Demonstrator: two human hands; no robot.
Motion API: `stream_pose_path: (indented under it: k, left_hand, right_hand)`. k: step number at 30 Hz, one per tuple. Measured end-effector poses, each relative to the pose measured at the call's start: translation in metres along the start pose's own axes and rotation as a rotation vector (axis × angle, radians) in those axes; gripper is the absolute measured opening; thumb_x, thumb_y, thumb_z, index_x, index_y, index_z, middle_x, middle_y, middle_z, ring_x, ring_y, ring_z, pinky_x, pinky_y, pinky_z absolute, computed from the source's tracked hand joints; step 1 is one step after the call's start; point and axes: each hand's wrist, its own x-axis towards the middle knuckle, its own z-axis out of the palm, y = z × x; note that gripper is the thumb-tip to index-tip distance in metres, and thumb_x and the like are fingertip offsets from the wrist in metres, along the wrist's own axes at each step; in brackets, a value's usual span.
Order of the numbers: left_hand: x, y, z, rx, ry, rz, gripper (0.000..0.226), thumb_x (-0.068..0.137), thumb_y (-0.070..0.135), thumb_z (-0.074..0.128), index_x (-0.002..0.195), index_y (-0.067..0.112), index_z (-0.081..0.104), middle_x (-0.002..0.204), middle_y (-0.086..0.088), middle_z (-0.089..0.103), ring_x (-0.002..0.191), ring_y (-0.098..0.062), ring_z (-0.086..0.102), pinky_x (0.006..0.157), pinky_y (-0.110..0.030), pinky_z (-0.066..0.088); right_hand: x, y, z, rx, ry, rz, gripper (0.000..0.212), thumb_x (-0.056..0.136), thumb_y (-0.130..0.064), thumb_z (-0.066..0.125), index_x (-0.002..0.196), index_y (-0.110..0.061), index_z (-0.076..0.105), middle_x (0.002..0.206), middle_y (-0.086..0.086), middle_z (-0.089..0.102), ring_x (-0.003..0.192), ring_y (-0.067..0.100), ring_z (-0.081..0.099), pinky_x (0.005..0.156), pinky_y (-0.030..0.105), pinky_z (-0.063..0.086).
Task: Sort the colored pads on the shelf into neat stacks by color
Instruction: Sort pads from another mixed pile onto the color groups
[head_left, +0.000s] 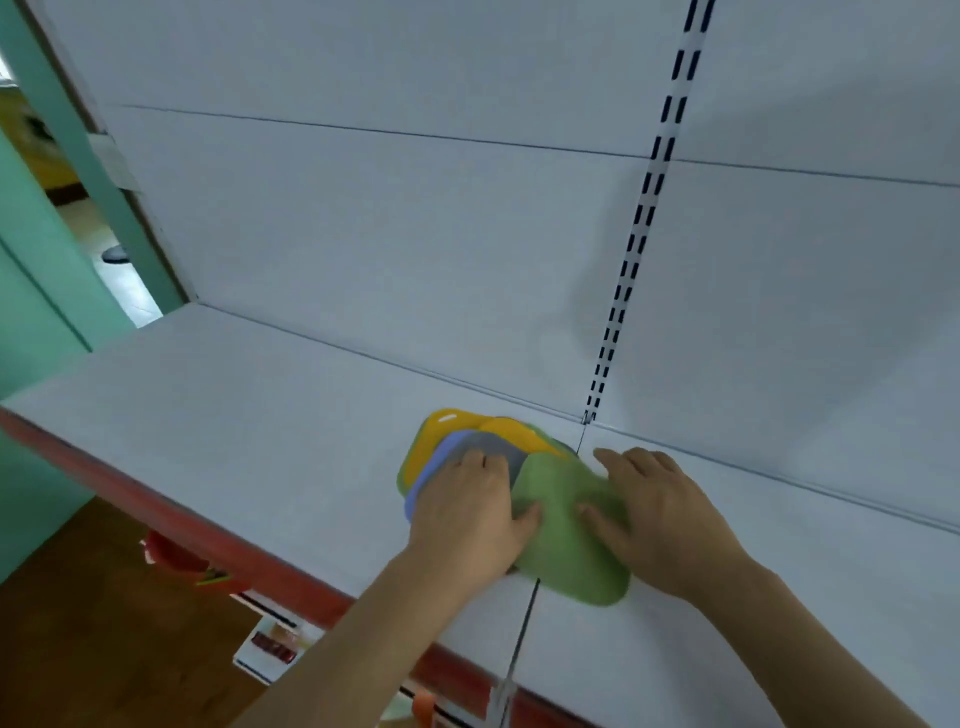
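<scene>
Soft, even light on the white shelf (260, 395); a broad grey shadow spreads over the back panel (779, 291) at right. Slight blur throughout, lines bowing toward the edges.

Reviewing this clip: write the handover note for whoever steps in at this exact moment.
Left hand: fingers flat on the mixed pile, thumb on the green pad.
Right hand: rests on the green pad's right edge, thumb on top.
Pile on the white shelf: yellow pads, a blue pad, a grey pad, all overlapping.
Done: no sorted stacks.
Left: separate every color into its own stack.
</scene>
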Motion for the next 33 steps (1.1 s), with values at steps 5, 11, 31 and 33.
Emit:
stream_pose_path:
  k: [5, 11, 31, 33]
  left_hand:
    - [0.008, 0.006, -0.008, -0.127, -0.1, 0.066, 0.033, 0.1, 0.04, 0.055, 0.075, 0.022, 0.042, 0.073, 0.007, 0.05, 0.074, -0.019, 0.052, 0.065, -0.032, 0.038]
    - [0.016, -0.024, -0.023, -0.581, -0.04, 0.113, 0.02, 0.09, 0.022, 0.069, 0.094, 0.029, 0.051, 0.085, 0.011, 0.067, 0.08, -0.011, 0.063, 0.077, -0.035, 0.055]
    - [0.029, -0.136, -0.032, -0.216, 0.067, 0.292, 0.04, 0.105, 0.052, 0.046, 0.089, 0.02, 0.063, 0.085, 0.001, 0.066, 0.086, -0.027, 0.066, 0.071, -0.038, 0.048]
    - [0.042, -0.156, -0.037, -0.106, 0.05, 0.206, 0.035, 0.103, 0.049, 0.052, 0.112, 0.019, 0.067, 0.108, -0.002, 0.069, 0.103, -0.028, 0.066, 0.083, -0.039, 0.053]
  right_hand:
    - [-0.001, 0.001, -0.015, 0.213, 0.013, 0.09, 0.021, 0.092, -0.025, 0.07, 0.112, -0.027, 0.074, 0.096, -0.007, 0.059, 0.101, 0.022, 0.059, 0.09, 0.036, 0.051]
    - [-0.017, -0.029, -0.024, 0.368, 0.23, 0.138, 0.021, 0.095, -0.01, 0.068, 0.102, -0.028, 0.073, 0.094, -0.017, 0.064, 0.086, 0.006, 0.064, 0.078, 0.021, 0.054]
    - [-0.016, -0.116, 0.014, 0.059, 0.201, 0.376, 0.03, 0.091, -0.036, 0.064, 0.116, -0.02, 0.07, 0.119, 0.002, 0.066, 0.104, 0.034, 0.058, 0.09, 0.043, 0.054]
    - [-0.008, -0.115, 0.01, 0.04, 0.116, 0.382, 0.039, 0.09, -0.044, 0.062, 0.121, -0.021, 0.067, 0.124, 0.0, 0.066, 0.107, 0.034, 0.056, 0.094, 0.041, 0.051]
